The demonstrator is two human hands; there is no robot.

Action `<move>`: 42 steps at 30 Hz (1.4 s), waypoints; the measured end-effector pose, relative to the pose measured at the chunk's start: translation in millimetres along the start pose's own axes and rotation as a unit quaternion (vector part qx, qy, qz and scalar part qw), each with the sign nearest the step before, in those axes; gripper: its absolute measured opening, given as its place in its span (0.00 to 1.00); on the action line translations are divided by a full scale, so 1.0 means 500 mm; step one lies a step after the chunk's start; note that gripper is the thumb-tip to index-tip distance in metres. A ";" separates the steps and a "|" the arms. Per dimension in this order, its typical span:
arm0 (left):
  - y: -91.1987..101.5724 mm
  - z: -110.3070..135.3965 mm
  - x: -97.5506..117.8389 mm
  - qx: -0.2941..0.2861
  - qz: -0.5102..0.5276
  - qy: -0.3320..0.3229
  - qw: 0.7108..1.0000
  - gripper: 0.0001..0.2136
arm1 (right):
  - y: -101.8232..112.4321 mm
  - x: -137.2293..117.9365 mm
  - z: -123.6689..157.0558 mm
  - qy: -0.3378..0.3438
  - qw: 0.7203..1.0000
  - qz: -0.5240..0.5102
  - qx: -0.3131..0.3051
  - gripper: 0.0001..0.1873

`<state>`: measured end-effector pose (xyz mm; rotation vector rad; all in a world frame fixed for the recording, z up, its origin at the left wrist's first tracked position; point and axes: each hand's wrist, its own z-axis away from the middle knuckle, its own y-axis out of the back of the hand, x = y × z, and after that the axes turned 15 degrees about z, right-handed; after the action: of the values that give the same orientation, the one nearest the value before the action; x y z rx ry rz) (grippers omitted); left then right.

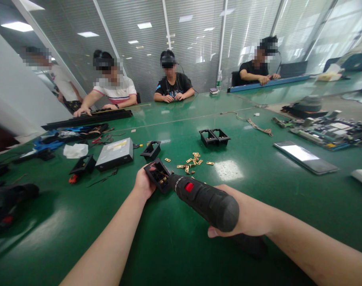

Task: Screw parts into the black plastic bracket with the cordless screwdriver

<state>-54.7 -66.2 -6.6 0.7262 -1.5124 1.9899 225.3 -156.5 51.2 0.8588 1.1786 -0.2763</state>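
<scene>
My left hand grips a black plastic socket box by its left side and holds it tilted. Brass-coloured metal pieces show inside the box. My right hand is wrapped round a black cordless drill with a red switch on top. The drill's nose points into the right side of the box; its tip is hidden. Beyond the box lies a loose pile of small brass plates. Another black box stands just behind my left hand, and a joined pair of black boxes sits farther off.
To the left are a silver disc drive, a black box and a dark tool. On the right lie a phone, circuit boards and a cord. Several people work around the green table.
</scene>
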 end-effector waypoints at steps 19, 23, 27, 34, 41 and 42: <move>0.017 -0.009 0.001 -0.018 -0.002 0.011 1.000 0.12 | -0.001 0.009 0.002 -0.020 1.000 0.016 0.009 0.24; 0.012 -0.006 0.003 0.003 0.008 0.026 1.000 0.12 | -0.001 0.008 0.002 -0.026 0.999 0.016 0.010 0.25; 0.011 -0.005 0.002 0.005 0.005 0.021 1.000 0.12 | -0.001 0.009 0.003 -0.030 0.999 0.020 0.006 0.26; 0.009 -0.002 0.001 -0.010 -0.005 0.005 1.000 0.11 | -0.004 0.010 0.004 -0.031 0.999 0.020 0.012 0.29; 0.008 0.000 0.003 -0.008 -0.006 0.010 1.000 0.10 | -0.003 0.015 0.004 -0.067 0.997 0.031 0.028 0.38; 0.008 0.000 0.003 -0.009 -0.006 0.011 1.000 0.10 | -0.002 0.015 0.004 -0.067 0.997 0.030 0.024 0.37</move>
<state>-58.8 -66.9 -8.4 0.7021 -1.5078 1.9672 228.9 -157.1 44.4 0.9034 1.0241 -0.3095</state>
